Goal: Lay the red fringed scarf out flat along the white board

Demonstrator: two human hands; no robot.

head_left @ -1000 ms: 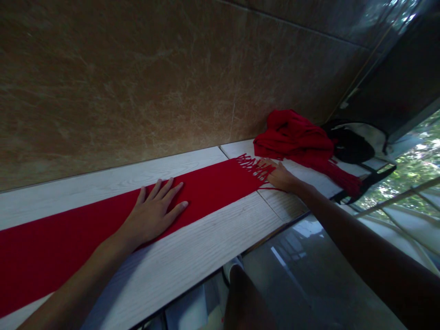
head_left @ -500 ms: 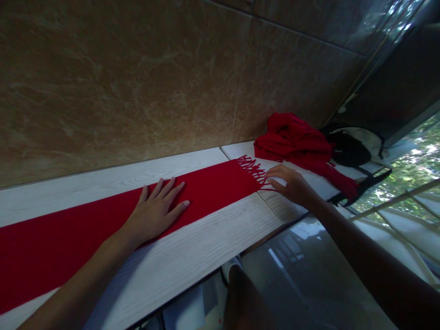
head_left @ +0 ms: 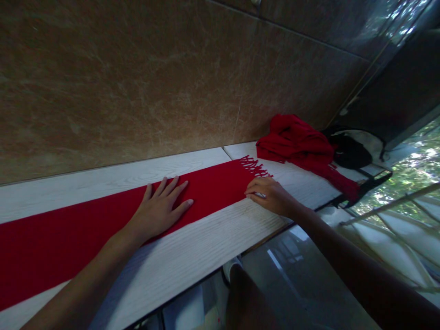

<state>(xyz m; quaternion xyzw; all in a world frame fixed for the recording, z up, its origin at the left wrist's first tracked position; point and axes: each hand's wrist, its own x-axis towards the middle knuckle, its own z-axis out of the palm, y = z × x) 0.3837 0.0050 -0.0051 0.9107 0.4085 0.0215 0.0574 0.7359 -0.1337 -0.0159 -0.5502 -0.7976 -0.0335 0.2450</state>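
A long red scarf [head_left: 216,183] lies stretched out flat, its fringe at the right end. My left hand [head_left: 161,206] rests flat on it with the fingers spread, holding nothing. At the near corner beside the fringe, my right hand [head_left: 270,195] is closed in a pinch on the scarf's edge. Its fingers cover that corner and part of the fringe. Farther right a second red fringed cloth [head_left: 295,140] lies bunched up.
The scarf lies on a white wood-grain bench top [head_left: 202,229] with a seam across it. Behind rises a brown marbled tile wall [head_left: 137,91]. A black bag or strap item [head_left: 354,151] sits past the bunched cloth. My leg and a shoe [head_left: 232,263] show below the front edge.
My right hand has moved from the loose fringe strands leftward to the scarf's near corner and closed there. My left hand stays flat on the scarf.
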